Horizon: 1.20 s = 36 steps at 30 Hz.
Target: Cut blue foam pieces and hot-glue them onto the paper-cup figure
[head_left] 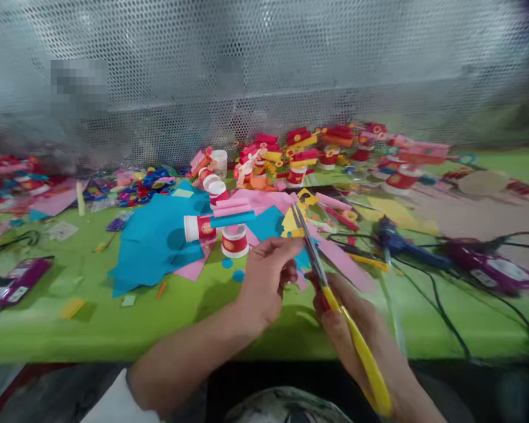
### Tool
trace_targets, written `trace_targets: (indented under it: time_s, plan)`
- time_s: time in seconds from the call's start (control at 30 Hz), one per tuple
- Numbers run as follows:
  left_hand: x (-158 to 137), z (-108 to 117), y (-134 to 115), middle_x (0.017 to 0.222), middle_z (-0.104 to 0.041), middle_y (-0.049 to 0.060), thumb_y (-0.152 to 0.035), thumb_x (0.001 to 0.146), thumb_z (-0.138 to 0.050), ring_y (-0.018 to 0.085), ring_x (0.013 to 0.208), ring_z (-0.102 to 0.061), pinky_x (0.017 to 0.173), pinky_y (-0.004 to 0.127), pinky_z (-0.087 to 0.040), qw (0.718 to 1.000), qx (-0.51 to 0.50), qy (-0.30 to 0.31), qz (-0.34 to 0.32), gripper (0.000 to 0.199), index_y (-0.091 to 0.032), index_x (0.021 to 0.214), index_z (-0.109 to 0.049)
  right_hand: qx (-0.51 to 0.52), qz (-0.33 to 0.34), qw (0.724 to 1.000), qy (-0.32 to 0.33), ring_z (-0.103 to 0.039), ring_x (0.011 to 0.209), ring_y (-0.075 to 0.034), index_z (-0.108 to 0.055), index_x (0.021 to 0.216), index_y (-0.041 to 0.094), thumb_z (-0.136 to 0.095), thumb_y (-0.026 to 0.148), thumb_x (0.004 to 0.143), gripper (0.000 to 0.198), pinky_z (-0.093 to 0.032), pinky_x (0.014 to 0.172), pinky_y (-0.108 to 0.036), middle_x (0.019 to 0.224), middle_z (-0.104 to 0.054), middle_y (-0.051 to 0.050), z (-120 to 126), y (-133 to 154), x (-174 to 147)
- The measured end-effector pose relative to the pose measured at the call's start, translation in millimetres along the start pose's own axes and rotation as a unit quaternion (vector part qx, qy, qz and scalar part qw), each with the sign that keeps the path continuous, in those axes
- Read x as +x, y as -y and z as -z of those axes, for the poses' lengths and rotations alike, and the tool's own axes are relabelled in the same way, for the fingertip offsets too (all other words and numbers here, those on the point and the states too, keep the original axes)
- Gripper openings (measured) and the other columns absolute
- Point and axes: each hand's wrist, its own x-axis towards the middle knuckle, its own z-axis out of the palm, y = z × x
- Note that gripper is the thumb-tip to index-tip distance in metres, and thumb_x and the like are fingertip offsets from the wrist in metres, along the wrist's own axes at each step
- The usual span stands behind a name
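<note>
My right hand (357, 323) grips a pair of scissors (317, 264) with long yellow handles, the metal blades pointing away from me. My left hand (268, 276) is closed beside the blades, thumb and fingers pressed together; what they pinch is hidden or too small to name. Just beyond its fingertips, yellow paper (292, 223) with rounded cut-outs shows around the blade tips. A red-and-white paper cup (235, 242) stands upside down left of my left hand. Behind it lies another cup (198, 228) on its side, next to blue and pink paper rolls (232, 211).
Blue paper sheets (150, 235) spread over the green table (158, 335). At right are a blue glue gun (409, 247), a purple device (494, 267) and trailing black cables. Several finished-looking cup models (297, 170) line the back by a perforated metal panel (264, 76). Another purple device (17, 282) lies left.
</note>
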Motion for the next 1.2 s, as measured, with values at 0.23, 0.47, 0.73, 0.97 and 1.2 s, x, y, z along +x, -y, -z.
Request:
trace_targets:
  time_s: [0.23,0.47,0.73,0.97,1.2]
  plan:
    - [-2.3,-3.1,-0.8,0.052,-0.059,-0.004,-0.030,0.064,-0.092,0.005,0.045,-0.047,0.045,0.019,-0.035,1.000,-0.008,0.007,0.014,0.026,-0.015,0.074,-0.074,0.070,-0.043,0.996,0.029,-0.038,0.051,-0.012,-0.053,0.127,0.025,-0.041,0.085,0.091,0.072,-0.032,0.043,-0.026,0.073,-0.053,0.003,1.1,6.3,2.7]
    - [-3.9,-3.3,-3.1,0.053,-0.060,-0.004,-0.029,0.065,-0.091,0.005,0.045,-0.047,0.045,0.019,-0.034,1.000,-0.014,0.017,0.019,0.022,-0.016,0.075,-0.076,0.061,-0.038,0.997,0.027,-0.041,0.053,-0.012,-0.052,0.124,0.024,-0.042,0.084,0.092,0.069,-0.035,0.042,-0.025,0.073,-0.052,0.003,0.8,9.8,2.2]
    - [-7.0,-5.9,-8.4,0.050,-0.057,-0.004,-0.030,0.062,-0.093,0.005,0.043,-0.046,0.044,0.018,-0.036,0.999,-0.023,0.010,0.030,0.026,-0.015,0.073,-0.074,-0.004,-0.010,1.000,0.006,-0.046,0.055,-0.015,-0.055,0.127,0.023,-0.043,0.079,0.095,0.066,-0.036,0.047,-0.028,0.074,-0.054,0.001,-2.4,7.9,4.7]
    - [-7.5,-5.9,-8.4,0.051,-0.058,-0.004,-0.030,0.063,-0.093,0.005,0.044,-0.047,0.044,0.018,-0.037,0.999,-0.024,0.008,0.031,0.026,-0.016,0.071,-0.073,-0.061,-0.023,0.998,-0.019,-0.046,0.053,-0.016,-0.053,0.136,0.024,-0.042,0.079,0.096,0.069,-0.034,0.048,-0.030,0.072,-0.053,0.002,-5.0,12.2,2.8]
    - [-9.5,-7.7,-9.9,0.051,-0.057,-0.004,-0.030,0.061,-0.094,0.005,0.045,-0.047,0.044,0.019,-0.036,0.999,-0.019,-0.001,0.026,0.028,-0.015,0.071,-0.073,-0.104,-0.011,0.994,-0.040,-0.048,0.051,-0.017,-0.055,0.137,0.022,-0.040,0.079,0.096,0.071,-0.036,0.048,-0.032,0.068,-0.054,0.003,-8.3,9.6,3.4]
